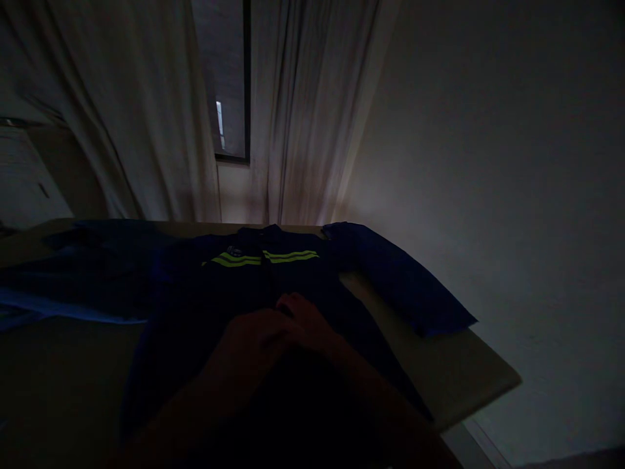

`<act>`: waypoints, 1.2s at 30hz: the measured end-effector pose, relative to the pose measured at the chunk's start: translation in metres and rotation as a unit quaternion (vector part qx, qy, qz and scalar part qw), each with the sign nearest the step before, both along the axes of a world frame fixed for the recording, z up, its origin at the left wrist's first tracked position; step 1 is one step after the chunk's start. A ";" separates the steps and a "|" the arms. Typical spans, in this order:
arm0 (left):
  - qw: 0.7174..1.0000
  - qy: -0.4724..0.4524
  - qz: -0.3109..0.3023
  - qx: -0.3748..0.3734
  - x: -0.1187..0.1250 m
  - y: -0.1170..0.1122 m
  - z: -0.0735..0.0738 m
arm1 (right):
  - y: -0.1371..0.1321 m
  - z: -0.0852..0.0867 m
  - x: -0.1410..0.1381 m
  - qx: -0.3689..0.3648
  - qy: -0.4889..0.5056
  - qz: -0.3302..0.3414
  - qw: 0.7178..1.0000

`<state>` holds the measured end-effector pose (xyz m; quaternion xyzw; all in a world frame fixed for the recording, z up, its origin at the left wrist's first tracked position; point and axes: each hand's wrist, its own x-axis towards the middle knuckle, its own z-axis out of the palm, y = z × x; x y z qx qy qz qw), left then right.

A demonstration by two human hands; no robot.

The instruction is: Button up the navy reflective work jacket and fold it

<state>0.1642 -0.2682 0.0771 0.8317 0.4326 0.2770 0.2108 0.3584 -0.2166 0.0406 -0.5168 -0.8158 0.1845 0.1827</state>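
A dark blue work jacket [303, 277] with a collar and yellow-green stripes across the chest lies spread front up on the table. Its right-hand sleeve [405, 277] stretches out toward the wall. Over the middle of the jacket's front, my left hand [256, 332] and my right hand [305, 319] meet, with their fingers bent and close together at the centre opening. Both look closed on the jacket's front edge. Deep shadow hides the fingertips and the exact spot they grip.
More blue clothing [97, 273] lies on the table's left side, beside the jacket. The table [469, 374] has a corner at the right, close to a pale wall [512, 195]. Long curtains [146, 117] hang behind, around a narrow window [227, 85]. The room is very dim.
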 end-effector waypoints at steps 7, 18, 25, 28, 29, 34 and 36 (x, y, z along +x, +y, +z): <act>0.985 0.156 0.039 0.056 -0.030 0.041 -0.094 | -0.057 0.003 -0.017 -0.035 -0.158 -0.011 0.987; 0.996 0.046 -0.071 -0.017 -0.024 0.013 -0.082 | -0.044 -0.003 0.012 -0.119 0.008 0.048 0.992; 0.989 0.071 -0.118 -0.054 -0.015 0.000 -0.079 | -0.034 0.011 0.029 -0.237 0.079 0.056 0.967; 0.989 0.064 -0.105 -0.084 -0.013 0.000 -0.075 | -0.035 0.017 0.031 -0.282 0.091 0.050 0.954; 0.989 0.063 -0.100 -0.089 -0.012 0.001 -0.074 | -0.035 0.018 0.032 -0.284 0.089 0.053 0.953; 0.992 0.062 -0.073 -0.087 -0.007 -0.002 -0.076 | -0.034 0.015 0.034 -0.251 0.072 0.085 0.962; 0.992 0.064 -0.061 -0.093 -0.005 -0.003 -0.076 | -0.033 0.012 0.035 -0.233 0.067 0.090 0.966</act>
